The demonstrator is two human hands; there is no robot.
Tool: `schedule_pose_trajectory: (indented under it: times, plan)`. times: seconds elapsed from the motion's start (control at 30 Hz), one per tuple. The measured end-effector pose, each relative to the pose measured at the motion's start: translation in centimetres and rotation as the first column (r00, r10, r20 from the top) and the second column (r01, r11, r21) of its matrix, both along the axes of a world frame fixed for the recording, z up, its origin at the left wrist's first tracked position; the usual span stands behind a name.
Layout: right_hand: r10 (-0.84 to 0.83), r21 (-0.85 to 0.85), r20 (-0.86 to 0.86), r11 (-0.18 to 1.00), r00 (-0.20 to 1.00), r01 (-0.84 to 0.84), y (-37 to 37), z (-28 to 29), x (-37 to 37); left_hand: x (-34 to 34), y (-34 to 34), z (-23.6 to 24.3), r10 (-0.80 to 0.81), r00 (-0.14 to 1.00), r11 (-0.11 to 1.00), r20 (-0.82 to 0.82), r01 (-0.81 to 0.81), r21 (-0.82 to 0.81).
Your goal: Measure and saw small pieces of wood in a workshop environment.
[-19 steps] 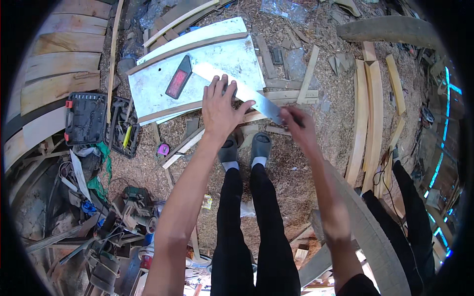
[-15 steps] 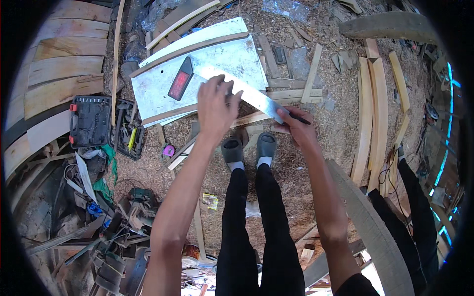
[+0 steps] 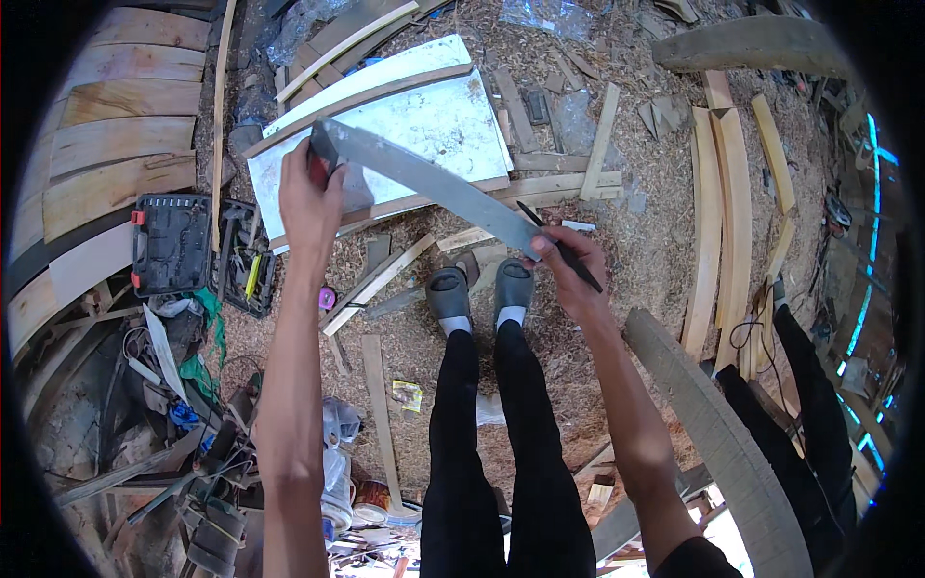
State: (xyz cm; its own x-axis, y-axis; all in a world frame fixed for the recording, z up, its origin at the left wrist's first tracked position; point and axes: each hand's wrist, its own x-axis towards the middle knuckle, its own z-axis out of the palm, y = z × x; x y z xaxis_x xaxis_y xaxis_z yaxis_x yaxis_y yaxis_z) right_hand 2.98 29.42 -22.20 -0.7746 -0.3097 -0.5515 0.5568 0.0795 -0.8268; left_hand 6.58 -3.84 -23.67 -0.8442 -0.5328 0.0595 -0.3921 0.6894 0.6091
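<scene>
A try square with a long metal blade and a red-and-black stock is held up across the space in front of me. My left hand is closed round its stock, hiding most of the red part. At the blade's other end, the thumb and fingers of my right hand pinch the tip. A slim black pen also lies in that right hand, sticking out past the fingers at both ends. Below the square are white boards on the ground, with wooden strips along their edges.
An open tool case lies at the left, near stacked planks. Scrap wood and tools are piled lower left. Long timber strips and a curved beam lie right, where another person's dark-clothed legs show. Sawdust covers the ground.
My left hand has moved left from the blade and closed round the stock. The blade now tilts differently and looks dull instead of glaring. The pen in my right hand shows more fully.
</scene>
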Motion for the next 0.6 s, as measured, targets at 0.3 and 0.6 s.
schedule_pose_trajectory:
  times: [0.3,0.6]
  plan:
    - [0.073,0.099,0.001,0.992,0.997,-0.073,2.9,1.1,2.5,11.0,6.6,5.3,0.256,0.957,0.956,0.138,-0.271,0.110]
    - [0.904,0.757,-0.320,0.424,0.283,-0.498,0.0,-2.8,6.4,27.3,12.1,-4.2,0.490,0.763,0.821,0.423,-0.567,0.072]
